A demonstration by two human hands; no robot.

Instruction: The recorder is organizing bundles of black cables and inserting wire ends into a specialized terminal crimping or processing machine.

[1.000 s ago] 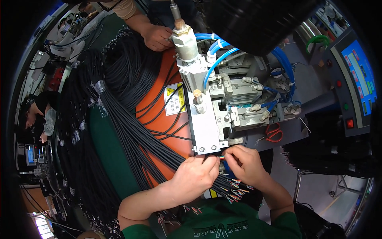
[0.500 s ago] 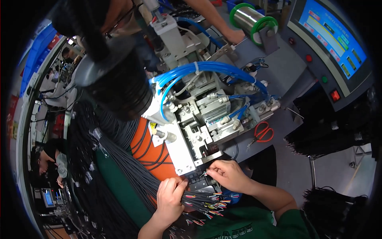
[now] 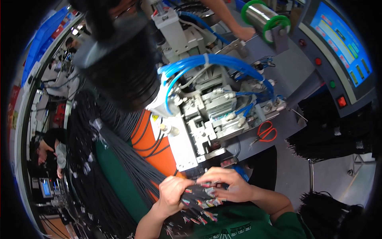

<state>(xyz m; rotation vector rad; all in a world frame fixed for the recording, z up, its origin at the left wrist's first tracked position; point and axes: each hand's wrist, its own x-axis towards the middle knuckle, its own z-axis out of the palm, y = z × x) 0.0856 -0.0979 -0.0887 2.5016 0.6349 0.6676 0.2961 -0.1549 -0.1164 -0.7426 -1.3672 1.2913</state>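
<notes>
My left hand [image 3: 173, 193] is closed around a bundle of black cables [image 3: 139, 165] that comes in from the left. Short coloured wire ends [image 3: 205, 203] fan out of the bundle just past my fingers. My right hand [image 3: 230, 186] is curled over the upper cable ends, its index finger reaching toward my left thumb; slight blur hides exactly which cable it grips. Both hands are just in front of a bench machine [image 3: 207, 123] with metal blocks and blue air hoses [image 3: 215, 60]. A white plate [image 3: 184, 153] of the machine lies just beyond my left hand.
Red-handled scissors [image 3: 267, 132] lie right of the machine. A wire spool with green flanges [image 3: 260, 20] and a control screen [image 3: 338, 44] stand behind. A dark lamp-like cylinder [image 3: 117, 67] hangs at upper left. More cables [image 3: 330, 139] hang at right. Another person's arm [image 3: 227, 20] reaches in.
My right hand has come down and left from the machine's front edge onto the cable ends. My left hand keeps its hold on the bundle. The view has shifted slightly.
</notes>
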